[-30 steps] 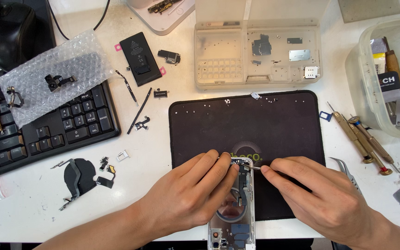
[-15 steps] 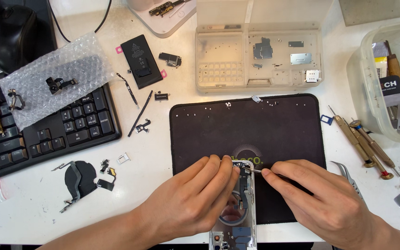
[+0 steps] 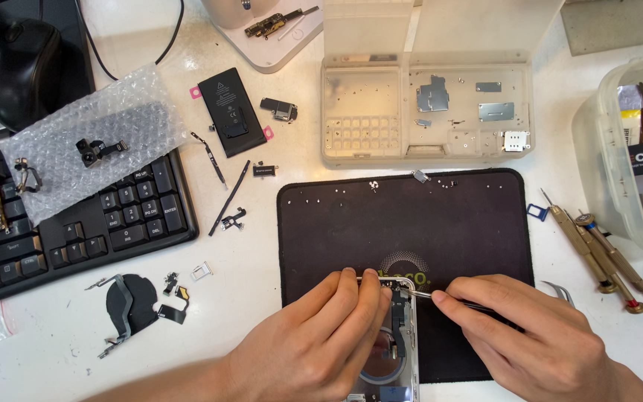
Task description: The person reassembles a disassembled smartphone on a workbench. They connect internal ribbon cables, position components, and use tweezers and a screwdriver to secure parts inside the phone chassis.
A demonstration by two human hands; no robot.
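An opened phone housing point(image 3: 394, 344) lies on the near part of a black work mat point(image 3: 411, 231). My left hand point(image 3: 314, 342) grips the housing's left edge near its top corner. My right hand point(image 3: 530, 339) pinches thin metal tweezers point(image 3: 440, 297), whose tip reaches the housing's top right edge. Both hands cover much of the phone, so what the tweezer tip touches is hidden.
A clear parts organiser point(image 3: 426, 112) sits behind the mat. A black battery point(image 3: 230, 112), flex cables point(image 3: 225, 197) and a coil part point(image 3: 132, 301) lie to the left, by a black keyboard point(image 3: 76, 223) and bubble wrap point(image 3: 91, 141). Screwdrivers point(image 3: 597, 249) and a plastic tub point(image 3: 634, 149) stand right.
The hands stay at the phone's top end; the tweezers shift slightly at its edge. The view drifts a little.
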